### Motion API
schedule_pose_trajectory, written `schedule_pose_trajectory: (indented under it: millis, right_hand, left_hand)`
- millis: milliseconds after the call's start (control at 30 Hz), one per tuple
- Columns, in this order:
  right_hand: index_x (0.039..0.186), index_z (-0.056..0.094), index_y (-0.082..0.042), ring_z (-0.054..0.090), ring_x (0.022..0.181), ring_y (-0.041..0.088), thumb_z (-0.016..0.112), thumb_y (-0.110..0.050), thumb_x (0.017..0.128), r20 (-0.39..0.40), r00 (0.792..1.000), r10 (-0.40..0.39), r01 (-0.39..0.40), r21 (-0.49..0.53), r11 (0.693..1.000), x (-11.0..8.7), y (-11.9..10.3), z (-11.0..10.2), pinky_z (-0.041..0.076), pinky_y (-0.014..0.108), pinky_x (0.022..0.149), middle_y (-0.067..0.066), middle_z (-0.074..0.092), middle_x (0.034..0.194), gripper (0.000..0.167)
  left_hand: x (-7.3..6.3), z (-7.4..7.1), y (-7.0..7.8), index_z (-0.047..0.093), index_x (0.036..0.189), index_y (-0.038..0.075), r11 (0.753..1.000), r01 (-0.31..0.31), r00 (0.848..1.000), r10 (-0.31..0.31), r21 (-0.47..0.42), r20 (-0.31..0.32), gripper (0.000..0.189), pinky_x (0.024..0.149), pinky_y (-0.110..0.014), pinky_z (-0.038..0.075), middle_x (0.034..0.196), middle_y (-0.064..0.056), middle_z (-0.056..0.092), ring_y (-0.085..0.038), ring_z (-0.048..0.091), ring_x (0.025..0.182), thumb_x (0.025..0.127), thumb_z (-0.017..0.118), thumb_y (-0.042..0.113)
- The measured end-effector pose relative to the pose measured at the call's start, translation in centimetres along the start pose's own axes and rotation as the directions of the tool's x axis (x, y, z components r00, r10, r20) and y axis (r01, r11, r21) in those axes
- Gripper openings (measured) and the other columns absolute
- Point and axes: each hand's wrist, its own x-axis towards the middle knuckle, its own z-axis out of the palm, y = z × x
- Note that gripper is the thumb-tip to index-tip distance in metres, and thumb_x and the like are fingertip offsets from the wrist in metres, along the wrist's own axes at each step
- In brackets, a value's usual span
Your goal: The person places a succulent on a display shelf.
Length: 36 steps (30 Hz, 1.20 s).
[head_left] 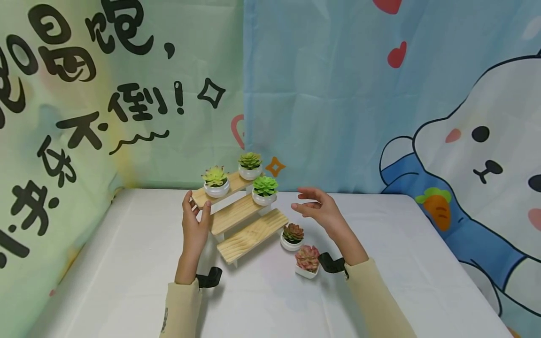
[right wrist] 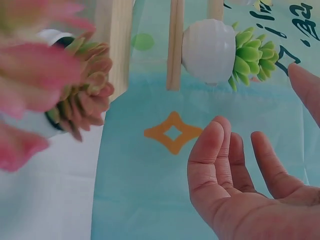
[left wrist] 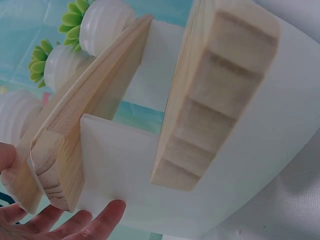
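A three-tier wooden plant stand (head_left: pixel 249 234) with white supports stands on the table. My left hand (head_left: pixel 196 230) holds the left end of its top board, thumb on one side and fingers on the other. Two potted green succulents (head_left: pixel 215 184) sit on that top board. Another green succulent (head_left: pixel 265 190) in a white pot stands at the right end of the middle board; the lowest board (head_left: pixel 253 235) carries nothing. My right hand (head_left: pixel 323 211) hovers to the right of the stand, fingers loosely bent and holding nothing. In the right wrist view its fingers (right wrist: pixel 205 155) are apart from the pot (right wrist: pixel 209 52).
Right of the stand, a reddish-brown succulent (head_left: pixel 292 237) in a round white pot stands on the white table (head_left: pixel 127 281). Nearer me, by my right wrist, is a pink succulent (head_left: pixel 307 259) in a square white pot. Printed curtains (head_left: pixel 317 94) hang behind the table.
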Motion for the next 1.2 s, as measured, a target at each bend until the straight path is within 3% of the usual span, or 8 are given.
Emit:
schedule_pose_trajectory:
  millis: [233,500,800,1200]
  right_hand:
    - [0.143,0.042,-0.001,0.06,0.095,0.008,0.068,-0.021,0.094,-0.019,0.999,0.027,-0.027,0.008,1.0,-1.3,0.9,-0.5,0.053,0.033,0.086,0.024,0.046,0.138,0.059]
    - [0.142,0.043,-0.001,0.06,0.092,0.004,0.068,-0.021,0.093,-0.058,0.995,0.083,-0.082,0.027,0.996,-3.0,2.0,-0.9,0.051,0.023,0.081,0.024,0.047,0.138,0.058]
    - [0.141,0.043,0.0,0.061,0.093,0.005,0.069,-0.02,0.093,-0.065,0.987,0.148,-0.146,0.04,0.988,-5.1,3.9,-1.1,0.052,0.024,0.08,0.024,0.047,0.136,0.058]
    - [0.14,0.042,0.007,0.058,0.101,0.016,0.07,-0.013,0.091,0.078,0.985,0.152,-0.16,0.097,0.982,-7.2,6.6,-1.8,0.053,0.032,0.082,0.028,0.047,0.134,0.06]
  left_hand:
    - [0.0,0.1,-0.1,0.02,0.149,-0.007,1.0,-0.008,1.0,0.008,-0.003,-0.007,0.061,0.107,-0.058,0.035,0.136,-0.035,0.04,-0.05,0.044,0.127,0.101,0.053,0.011]
    - [-0.1,0.1,0.2,0.02,0.148,-0.008,1.0,-0.008,1.0,0.008,-0.006,-0.005,0.061,0.106,-0.059,0.035,0.136,-0.036,0.04,-0.05,0.043,0.127,0.101,0.053,0.011]
    - [-0.2,0.0,0.2,0.02,0.149,-0.007,1.0,0.003,1.0,-0.003,0.001,-0.003,0.062,0.104,-0.06,0.037,0.137,-0.036,0.039,-0.051,0.043,0.127,0.101,0.054,0.013]
    - [-0.3,0.1,0.4,0.021,0.148,-0.008,1.0,-0.013,1.0,0.013,-0.004,-0.014,0.061,0.107,-0.058,0.035,0.135,-0.037,0.04,-0.052,0.044,0.126,0.101,0.054,0.011]
